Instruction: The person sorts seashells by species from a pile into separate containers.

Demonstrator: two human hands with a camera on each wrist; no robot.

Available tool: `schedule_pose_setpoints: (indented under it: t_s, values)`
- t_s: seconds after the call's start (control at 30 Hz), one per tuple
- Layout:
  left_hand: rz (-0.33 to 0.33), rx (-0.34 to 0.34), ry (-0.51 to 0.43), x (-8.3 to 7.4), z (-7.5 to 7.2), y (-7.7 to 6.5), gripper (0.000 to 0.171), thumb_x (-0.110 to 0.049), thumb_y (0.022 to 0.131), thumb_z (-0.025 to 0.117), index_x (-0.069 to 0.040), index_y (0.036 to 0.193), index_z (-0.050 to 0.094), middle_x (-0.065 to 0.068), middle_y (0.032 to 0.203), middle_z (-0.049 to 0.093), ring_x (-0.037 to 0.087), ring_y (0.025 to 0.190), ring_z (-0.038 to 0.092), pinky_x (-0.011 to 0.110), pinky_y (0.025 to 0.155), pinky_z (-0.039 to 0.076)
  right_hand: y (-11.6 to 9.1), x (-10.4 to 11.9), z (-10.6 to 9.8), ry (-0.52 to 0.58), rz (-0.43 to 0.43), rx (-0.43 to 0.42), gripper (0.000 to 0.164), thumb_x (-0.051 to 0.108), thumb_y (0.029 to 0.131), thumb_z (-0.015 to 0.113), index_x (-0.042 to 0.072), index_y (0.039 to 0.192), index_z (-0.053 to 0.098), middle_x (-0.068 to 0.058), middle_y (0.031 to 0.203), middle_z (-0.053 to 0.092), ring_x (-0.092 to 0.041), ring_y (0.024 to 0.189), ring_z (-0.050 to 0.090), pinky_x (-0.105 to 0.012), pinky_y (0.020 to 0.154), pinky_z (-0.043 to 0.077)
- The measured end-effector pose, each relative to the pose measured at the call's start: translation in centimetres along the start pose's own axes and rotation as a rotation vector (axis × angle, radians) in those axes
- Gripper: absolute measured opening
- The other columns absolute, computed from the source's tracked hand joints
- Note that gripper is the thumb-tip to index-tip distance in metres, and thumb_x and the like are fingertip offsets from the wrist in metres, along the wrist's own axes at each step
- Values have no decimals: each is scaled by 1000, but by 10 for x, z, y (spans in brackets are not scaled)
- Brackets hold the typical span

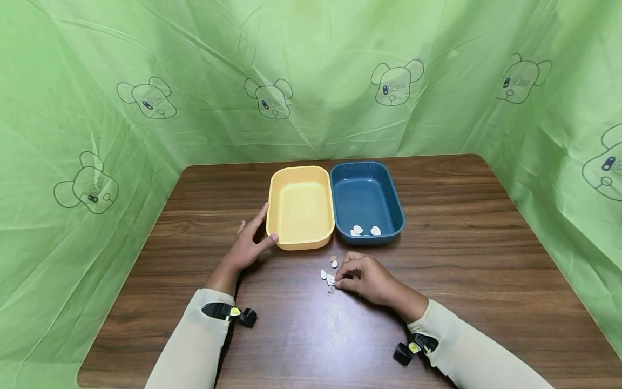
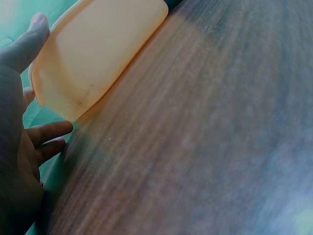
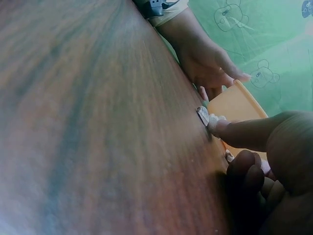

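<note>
My right hand is low over the table, thumb and forefinger pinching a white seashell in a small loose group. A pale shell lies left of it, and a greyish ribbed shell shows beyond the thumb in the right wrist view. Two more small shells lie nearer the tubs. My left hand rests against the near left corner of a yellow tub, thumb at its rim and fingers extended along its side. Several white shells lie at the near end of a blue tub.
Both tubs stand side by side on a brown wood-grain table. Nothing shows inside the yellow one. A green curtain printed with bear heads surrounds the table's back and sides. Each wrist wears a black strap with a small camera.
</note>
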State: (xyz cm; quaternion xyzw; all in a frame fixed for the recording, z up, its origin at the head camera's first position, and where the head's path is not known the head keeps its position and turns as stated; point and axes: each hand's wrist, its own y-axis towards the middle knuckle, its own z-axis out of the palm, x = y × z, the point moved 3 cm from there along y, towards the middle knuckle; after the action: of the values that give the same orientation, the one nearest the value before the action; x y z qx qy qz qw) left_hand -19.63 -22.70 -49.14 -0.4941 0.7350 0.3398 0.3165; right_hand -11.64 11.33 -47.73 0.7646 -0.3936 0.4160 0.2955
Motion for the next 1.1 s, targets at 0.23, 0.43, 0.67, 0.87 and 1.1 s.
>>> schedule_pose_setpoints:
  t_s: [0.23, 0.43, 0.67, 0.87, 1.1]
  values:
    - [-47, 23, 19, -7, -2, 0, 91, -38, 105, 72, -34, 177, 16, 5, 181, 30, 36, 169, 26, 77, 129, -10, 0, -2, -2, 86, 52, -73, 12, -5, 91, 83, 7, 87, 81, -9, 89, 62, -2, 57, 54, -22, 51, 51]
    - [-55, 30, 14, -7, -2, 0, 91, -34, 105, 73, -32, 177, 17, 3, 181, 30, 36, 170, 25, 77, 129, -10, -1, -5, -2, 131, 89, -93, 13, -7, 91, 82, 5, 87, 80, -13, 91, 61, -4, 46, 53, -26, 42, 51]
    - [-57, 34, 20, -6, -2, 0, 92, -37, 105, 73, -31, 177, 17, 3, 181, 31, 35, 170, 24, 77, 129, -9, -1, -8, -2, 123, 92, -88, 13, -7, 89, 84, 5, 87, 80, -14, 92, 61, -4, 47, 54, -27, 43, 52]
    - [-58, 37, 15, -6, -2, 0, 92, -37, 105, 73, -28, 177, 17, 4, 181, 30, 37, 170, 24, 78, 129, -10, 0, -7, -2, 103, 58, -83, 13, -7, 86, 87, 2, 93, 82, -15, 94, 62, -2, 54, 54, -22, 48, 52]
    - [-53, 35, 26, -7, -2, 1, 92, -37, 105, 73, -25, 177, 18, 3, 181, 29, 37, 170, 24, 78, 129, -9, 0, -4, -1, 19, 9, -53, 27, 0, 81, 94, 6, 105, 85, -14, 99, 62, -6, 69, 52, -17, 59, 45]
